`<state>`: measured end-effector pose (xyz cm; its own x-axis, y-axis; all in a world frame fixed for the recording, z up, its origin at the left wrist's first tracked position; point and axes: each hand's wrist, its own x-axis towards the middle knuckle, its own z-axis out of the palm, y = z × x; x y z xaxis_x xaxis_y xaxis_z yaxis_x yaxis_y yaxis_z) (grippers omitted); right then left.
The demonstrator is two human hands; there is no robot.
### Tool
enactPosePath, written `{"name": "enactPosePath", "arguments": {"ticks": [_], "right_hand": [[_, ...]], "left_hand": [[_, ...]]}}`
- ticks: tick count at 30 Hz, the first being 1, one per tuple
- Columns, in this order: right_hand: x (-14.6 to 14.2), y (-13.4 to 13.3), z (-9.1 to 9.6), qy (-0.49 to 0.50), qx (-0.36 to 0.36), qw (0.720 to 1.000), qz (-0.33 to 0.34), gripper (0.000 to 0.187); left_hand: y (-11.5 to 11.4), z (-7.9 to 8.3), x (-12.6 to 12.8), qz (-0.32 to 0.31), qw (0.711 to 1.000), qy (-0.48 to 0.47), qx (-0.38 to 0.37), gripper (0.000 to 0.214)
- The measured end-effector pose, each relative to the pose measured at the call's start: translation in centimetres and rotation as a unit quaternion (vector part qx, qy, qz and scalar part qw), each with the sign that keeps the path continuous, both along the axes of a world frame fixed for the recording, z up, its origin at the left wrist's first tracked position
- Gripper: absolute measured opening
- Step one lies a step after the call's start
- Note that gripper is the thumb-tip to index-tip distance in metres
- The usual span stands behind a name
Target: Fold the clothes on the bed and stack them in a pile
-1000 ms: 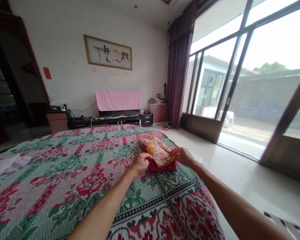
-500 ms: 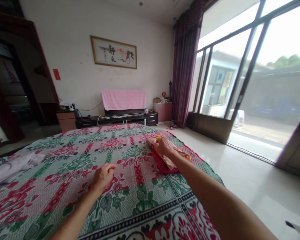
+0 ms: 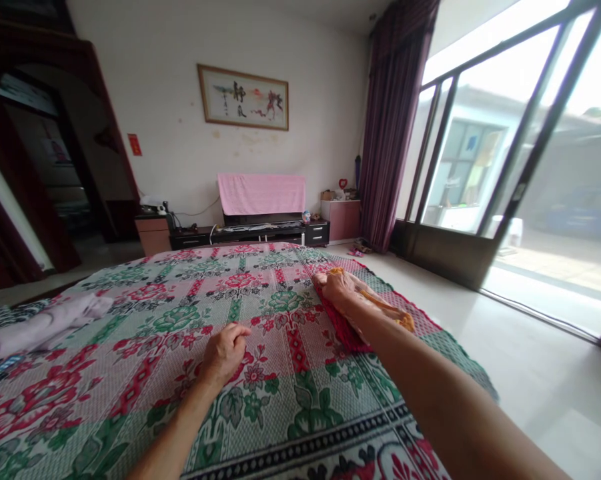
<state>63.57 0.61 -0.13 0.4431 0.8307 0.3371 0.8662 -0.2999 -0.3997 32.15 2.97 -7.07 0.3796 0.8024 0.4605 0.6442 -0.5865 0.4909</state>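
Note:
My right hand (image 3: 339,288) is on a folded peach-and-orange cloth (image 3: 380,303), perhaps a garment, near the right edge of the bed. Its fingers are bent down and closed on the cloth's far left part, with their tips partly hidden. Beneath that cloth lies a dark red piece of fabric (image 3: 347,333). My left hand (image 3: 226,352) hovers low over or rests on the flowered bedspread (image 3: 175,319), its fingers curled in and nothing visible in them.
A crumpled pale lilac garment (image 3: 55,323) lies at the bed's left side, beside dark patterned cloth (image 3: 10,317). Beyond the bed stands a low black cabinet (image 3: 190,239) below a pink cloth (image 3: 263,193). Sliding glass doors (image 3: 460,160) are on the right.
The view has turned a little left, so the room appears shifted right. Both hands keep nearly the same places over the bed, with my right hand still on the folded cloth.

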Motion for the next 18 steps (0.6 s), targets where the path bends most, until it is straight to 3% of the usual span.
{"name": "enactPosePath", "arguments": {"ticks": [3, 10, 15, 18], "right_hand": [[0.7, 0.2, 1.0, 0.015, -0.033, 0.996, -0.077, 0.032], [1.7, 1.0, 4.1, 0.015, -0.012, 0.991, -0.130, 0.043], [0.6, 1.5, 2.6, 0.021, -0.090, 0.990, -0.104, 0.061], [-0.2, 1.1, 1.1, 0.012, -0.091, 0.992, -0.090, 0.059]], "left_hand": [[0.0, 0.1, 0.0, -0.001, 1.000, 0.002, -0.008, 0.030], [0.0, 0.1, 0.2, 0.004, 1.000, 0.003, -0.010, 0.030], [0.1, -0.3, 0.2, -0.008, 1.000, -0.013, 0.009, 0.029], [0.3, -0.5, 0.1, -0.009, 1.000, -0.016, 0.010, 0.029]]}}
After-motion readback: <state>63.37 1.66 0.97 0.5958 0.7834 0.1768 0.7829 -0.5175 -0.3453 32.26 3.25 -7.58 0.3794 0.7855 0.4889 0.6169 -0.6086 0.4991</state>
